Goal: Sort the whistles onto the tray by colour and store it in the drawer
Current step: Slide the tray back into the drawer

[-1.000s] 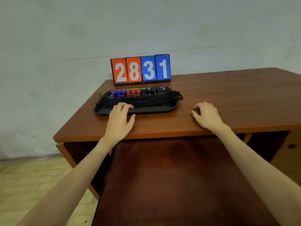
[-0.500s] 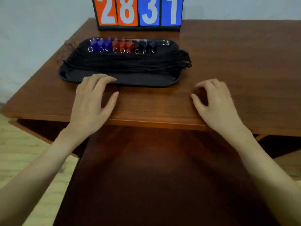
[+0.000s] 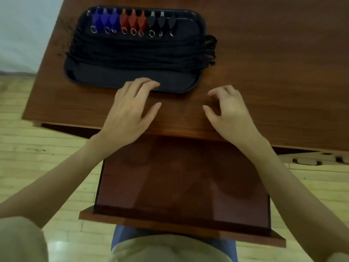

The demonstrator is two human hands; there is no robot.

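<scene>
My left hand (image 3: 130, 108) lies flat on the table (image 3: 264, 72), fingers spread and holding nothing, its fingertips (image 3: 151, 84) touching the near rim of the black tray (image 3: 132, 77). My right hand (image 3: 229, 112) rests on the wood at about 3 o'clock from the left one, loosely curled, fingers bent and apart, empty, and clear of the tray.

The tray sits on the table at 12 o'clock from my left hand. Along its far edge the whistles stand in a row by colour: 3 blue whistles (image 3: 104, 19) toward 9 o'clock, 3 red whistles (image 3: 134, 20) in the middle, and 3 black whistles (image 3: 161, 20) toward 3 o'clock, each with a small metal ring on its near end. Their black cords (image 3: 136, 52) lie bundled across the middle of the tray, with the loops spilling over its 3 o'clock rim onto the table.

The drawer (image 3: 181, 182) is pulled out below the table edge at 6 o'clock from my hands, its wooden floor bare.
</scene>
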